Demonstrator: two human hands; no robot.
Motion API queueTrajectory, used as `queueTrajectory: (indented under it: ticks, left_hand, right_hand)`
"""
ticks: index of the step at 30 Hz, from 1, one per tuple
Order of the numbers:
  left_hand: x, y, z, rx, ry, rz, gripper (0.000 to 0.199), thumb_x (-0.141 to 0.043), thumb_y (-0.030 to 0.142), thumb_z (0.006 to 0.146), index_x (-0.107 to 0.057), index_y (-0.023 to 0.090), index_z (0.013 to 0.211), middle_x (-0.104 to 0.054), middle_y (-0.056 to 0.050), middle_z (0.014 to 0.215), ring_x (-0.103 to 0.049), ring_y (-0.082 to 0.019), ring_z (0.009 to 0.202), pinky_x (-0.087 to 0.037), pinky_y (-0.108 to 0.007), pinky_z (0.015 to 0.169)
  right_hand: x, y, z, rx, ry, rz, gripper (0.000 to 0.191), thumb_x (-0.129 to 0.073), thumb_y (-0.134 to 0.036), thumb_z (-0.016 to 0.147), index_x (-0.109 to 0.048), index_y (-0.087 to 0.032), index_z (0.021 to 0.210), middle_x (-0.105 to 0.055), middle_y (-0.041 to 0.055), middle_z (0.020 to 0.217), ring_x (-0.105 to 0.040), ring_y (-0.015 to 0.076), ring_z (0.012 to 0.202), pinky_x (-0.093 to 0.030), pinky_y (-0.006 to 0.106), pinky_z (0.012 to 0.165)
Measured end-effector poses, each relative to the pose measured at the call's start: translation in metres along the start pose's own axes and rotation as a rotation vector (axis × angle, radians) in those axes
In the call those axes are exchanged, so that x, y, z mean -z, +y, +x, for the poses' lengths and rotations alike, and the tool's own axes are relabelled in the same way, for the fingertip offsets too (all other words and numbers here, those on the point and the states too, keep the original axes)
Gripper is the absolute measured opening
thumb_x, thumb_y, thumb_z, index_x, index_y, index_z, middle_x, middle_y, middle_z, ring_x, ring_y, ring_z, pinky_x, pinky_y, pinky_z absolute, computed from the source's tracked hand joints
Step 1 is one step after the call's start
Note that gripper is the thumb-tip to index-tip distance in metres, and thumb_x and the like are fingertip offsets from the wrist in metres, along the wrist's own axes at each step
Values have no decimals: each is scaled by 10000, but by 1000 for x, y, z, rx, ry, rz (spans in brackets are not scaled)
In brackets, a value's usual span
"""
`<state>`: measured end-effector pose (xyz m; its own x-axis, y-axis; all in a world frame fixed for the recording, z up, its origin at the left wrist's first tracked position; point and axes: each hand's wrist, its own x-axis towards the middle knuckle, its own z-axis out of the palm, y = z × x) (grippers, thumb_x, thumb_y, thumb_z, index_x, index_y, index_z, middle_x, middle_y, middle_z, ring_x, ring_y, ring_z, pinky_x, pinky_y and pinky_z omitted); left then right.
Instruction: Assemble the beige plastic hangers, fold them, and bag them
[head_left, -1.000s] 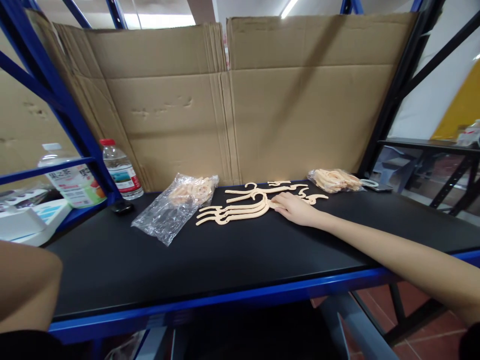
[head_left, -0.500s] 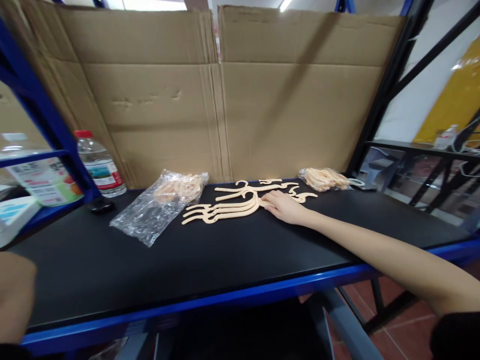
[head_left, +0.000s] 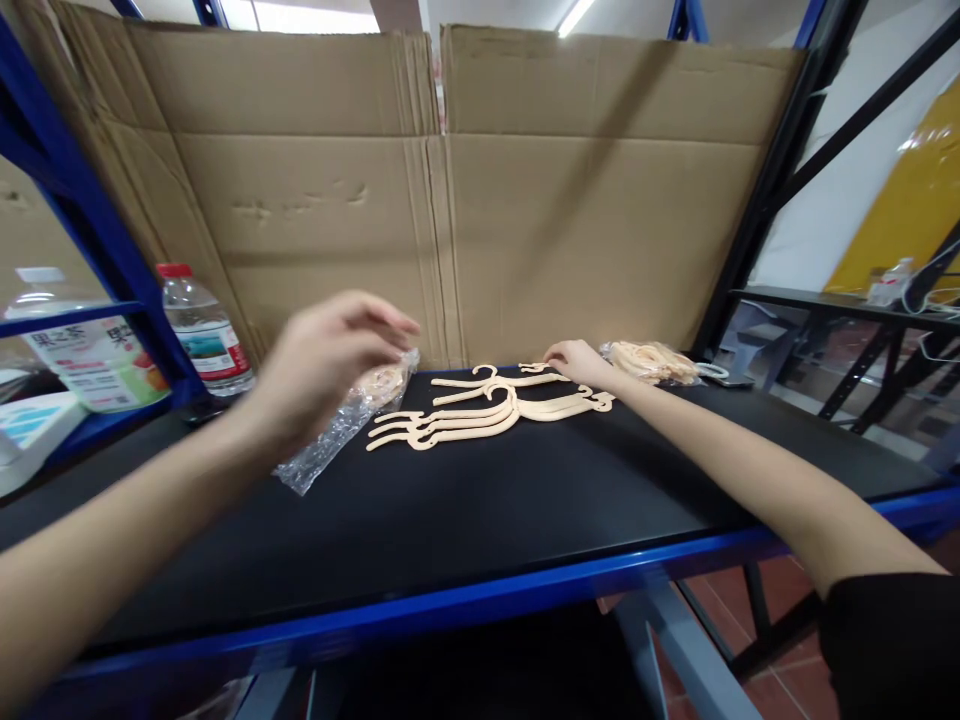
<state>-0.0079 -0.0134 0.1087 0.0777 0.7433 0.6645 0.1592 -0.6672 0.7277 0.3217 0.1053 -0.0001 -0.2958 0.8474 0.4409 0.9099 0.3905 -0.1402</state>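
My left hand (head_left: pixel 330 355) hangs in the air, blurred, in front of the clear plastic bag (head_left: pixel 330 450) with beige pieces inside. Its fingers curve forward, apart from the thumb, and nothing shows in them. On the black table several beige plastic hangers (head_left: pixel 472 420) lie stacked, with another hanger (head_left: pixel 469 390) just behind. My right hand (head_left: pixel 581 362) reaches over that rear hanger's right end, fingers bent together by some small beige pieces (head_left: pixel 533 368). Its fingertips are partly hidden, so I cannot tell which of these it grips.
A second bag of beige pieces (head_left: pixel 651 362) lies at the back right, beside a dark flat object (head_left: pixel 727 377). Bottles (head_left: pixel 204 335) stand at the left by the blue frame. Cardboard (head_left: pixel 600 230) walls the back; a blue edge (head_left: pixel 450 598) runs along the front.
My left hand has risen from the lower left toward the middle, over the bag. My right hand has left the stacked hangers and moved back and right to the rear hanger's end.
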Motion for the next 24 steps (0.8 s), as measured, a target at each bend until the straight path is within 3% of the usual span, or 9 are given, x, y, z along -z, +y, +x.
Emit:
queueTrajectory:
  ticks: [3,5,9,14,19,24]
  left_hand:
    - [-27,-38,-18,145,-439,198,181,-576,176,762,-617,131,932,-661,-80,952,-617,-230,920,-479,-414,851]
    - [-43,-64,-34,31,-674,381,315,-558,265,802,-586,169,1101,-617,-97,1160,-561,-268,1093,-429,-444,954]
    - [-57,-94,-60,-229,-862,586,441,-458,355,898,-472,165,1296,-455,-128,1395,-391,-285,1304,-295,-468,1087]
    - [-56,-99,-73,-323,-857,672,427,-440,361,920,-471,176,1303,-418,-134,1416,-367,-288,1311,-298,-484,1083]
    - [-55,-100,-75,-378,-792,644,386,-470,310,905,-489,188,1271,-438,-130,1384,-392,-281,1281,-323,-474,1069]
    - [-56,-103,-76,-410,-771,617,369,-493,272,888,-501,190,1248,-470,-122,1344,-412,-275,1256,-340,-465,1057]
  right_hand:
    - [-5,15,22,-7,-83,-24,262,-500,-66,803,-727,-135,913,-731,74,903,-659,182,800,-475,259,746]
    - [-14,19,33,3,-137,-39,229,-535,-99,804,-733,-151,907,-735,57,896,-663,172,792,-472,242,739]
    - [-35,20,52,-7,-205,-89,153,-595,-165,819,-730,-163,889,-729,70,917,-659,186,865,-469,251,795]
    - [-47,22,68,-69,-270,-154,198,-584,-307,888,-643,-135,966,-667,61,979,-632,166,881,-508,363,823]
    - [-52,23,71,-90,-266,-177,230,-553,-326,911,-611,-140,1032,-631,66,1050,-618,171,919,-517,377,822]
    - [-47,13,66,-9,-206,-128,190,-611,-139,822,-681,-142,999,-706,75,968,-652,178,883,-491,293,822]
